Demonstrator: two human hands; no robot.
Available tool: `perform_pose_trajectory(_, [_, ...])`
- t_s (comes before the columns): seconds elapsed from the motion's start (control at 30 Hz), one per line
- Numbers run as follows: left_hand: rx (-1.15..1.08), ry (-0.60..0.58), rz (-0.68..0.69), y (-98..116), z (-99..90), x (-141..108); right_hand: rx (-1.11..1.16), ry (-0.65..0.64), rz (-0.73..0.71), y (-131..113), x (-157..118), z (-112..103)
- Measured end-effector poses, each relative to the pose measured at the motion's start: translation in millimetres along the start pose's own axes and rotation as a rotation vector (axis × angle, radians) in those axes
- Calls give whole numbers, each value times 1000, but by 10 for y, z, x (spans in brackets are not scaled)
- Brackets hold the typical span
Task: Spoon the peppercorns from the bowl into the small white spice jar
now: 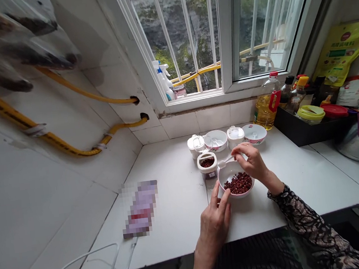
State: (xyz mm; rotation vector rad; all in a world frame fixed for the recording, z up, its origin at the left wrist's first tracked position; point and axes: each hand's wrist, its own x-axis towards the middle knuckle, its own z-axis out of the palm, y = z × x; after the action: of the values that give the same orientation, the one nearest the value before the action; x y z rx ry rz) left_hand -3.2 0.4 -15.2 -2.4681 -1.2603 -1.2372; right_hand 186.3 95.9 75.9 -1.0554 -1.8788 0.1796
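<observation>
A white bowl with a pink rim (225,171) stands on the white counter, with dark red peppercorn-like grains (238,184) in it. My left hand (215,217) rests its fingertips against the bowl's left side and near rim, fingers apart. Above the bowl's far right side, my right hand (251,160) pinches the handle of a small white spoon (223,163). The spoon's head is over the bowl's far left rim, beside a small white jar (208,173). That jar's clear lid is up and similar dark red grains show inside.
Two more white jars (195,146) (236,136) and two bowls (215,140) (255,133) stand behind. An oil bottle (265,107) and a black condiment box (298,129) are at right. A blurred purple object (142,210) with a white cable lies at left.
</observation>
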Motion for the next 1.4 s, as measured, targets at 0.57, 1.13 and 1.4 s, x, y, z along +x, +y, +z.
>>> perform_pose_trajectory(0.57, [25, -12, -42, -16, 14, -47, 348, -295, 425, 108, -72, 81])
perform_pose_trajectory(1.13, [0, -12, -21, 8, -2, -7, 606, -133, 692, 240, 1, 72])
perform_pose_trajectory(1.4, [1, 1, -10, 9, -4, 12, 428, 23, 296, 60, 27, 227])
